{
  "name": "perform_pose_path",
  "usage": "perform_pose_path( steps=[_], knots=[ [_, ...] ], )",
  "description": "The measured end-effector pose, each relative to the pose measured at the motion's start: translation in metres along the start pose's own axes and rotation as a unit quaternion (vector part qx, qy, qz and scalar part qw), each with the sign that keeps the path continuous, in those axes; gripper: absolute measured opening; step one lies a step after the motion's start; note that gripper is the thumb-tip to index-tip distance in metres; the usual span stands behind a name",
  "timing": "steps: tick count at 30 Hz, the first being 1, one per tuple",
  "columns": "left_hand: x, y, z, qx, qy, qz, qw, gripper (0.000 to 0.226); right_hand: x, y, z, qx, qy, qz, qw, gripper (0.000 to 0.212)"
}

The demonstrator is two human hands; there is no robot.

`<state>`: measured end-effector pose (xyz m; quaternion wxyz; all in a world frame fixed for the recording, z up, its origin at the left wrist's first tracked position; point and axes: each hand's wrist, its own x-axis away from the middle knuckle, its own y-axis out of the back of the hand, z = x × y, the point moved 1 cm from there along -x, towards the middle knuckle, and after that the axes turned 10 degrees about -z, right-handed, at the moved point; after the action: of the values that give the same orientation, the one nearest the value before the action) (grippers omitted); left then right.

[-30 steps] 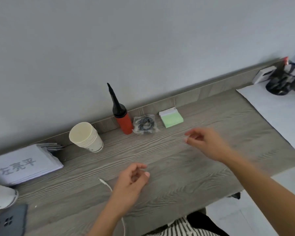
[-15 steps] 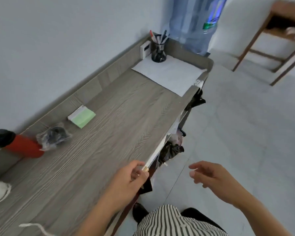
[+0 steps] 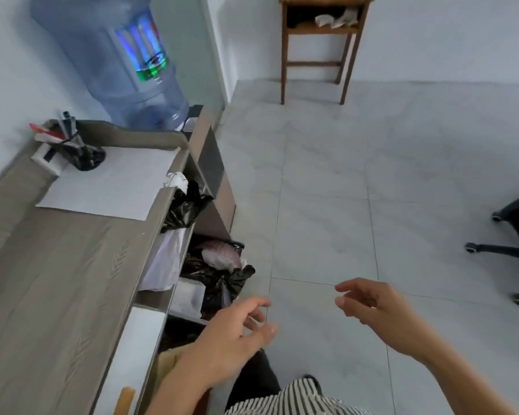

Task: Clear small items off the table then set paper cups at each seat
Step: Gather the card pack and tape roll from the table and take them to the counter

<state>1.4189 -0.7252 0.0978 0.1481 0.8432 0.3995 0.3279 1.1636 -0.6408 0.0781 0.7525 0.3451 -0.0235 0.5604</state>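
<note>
The grey wood-grain table (image 3: pixel 57 280) runs along the left, seen from its right end. No paper cups are in view. My left hand (image 3: pixel 234 336) hovers off the table's front edge, above the floor, with its fingers loosely spread and nothing visible in them. My right hand (image 3: pixel 375 310) hangs further right over the tiles, its fingers relaxed and slightly curled, holding nothing. Both hands are blurred.
A white sheet (image 3: pixel 111 187) and a black pen holder (image 3: pixel 84 154) sit at the table's far end, beside a blue water jug (image 3: pixel 117 61). Under the edge are a bin with black bags (image 3: pixel 219 274). A wooden stool (image 3: pixel 318 40) and a chair base (image 3: pixel 510 244) stand on the tiled floor.
My view has swung right, away from the cups, pump and sticky notes, toward the floor. My left hand left the tabletop and its pinch loosened; the right hand moved out over the tiles.
</note>
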Motion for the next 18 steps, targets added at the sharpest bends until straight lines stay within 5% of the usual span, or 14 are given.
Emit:
perform_pose_path(
  steps=[10,18],
  knots=[
    [-0.213,0.020,-0.076,0.002,-0.009,0.012,1.000,0.021,-0.132,0.092,-0.004,-0.007,-0.069,-0.088,0.994,0.020],
    [-0.382,0.015,-0.219,-0.039,-0.111,0.125,0.985,0.019,-0.214,0.195,0.021,-0.092,-0.114,-0.219,0.965,0.020]
  ],
)
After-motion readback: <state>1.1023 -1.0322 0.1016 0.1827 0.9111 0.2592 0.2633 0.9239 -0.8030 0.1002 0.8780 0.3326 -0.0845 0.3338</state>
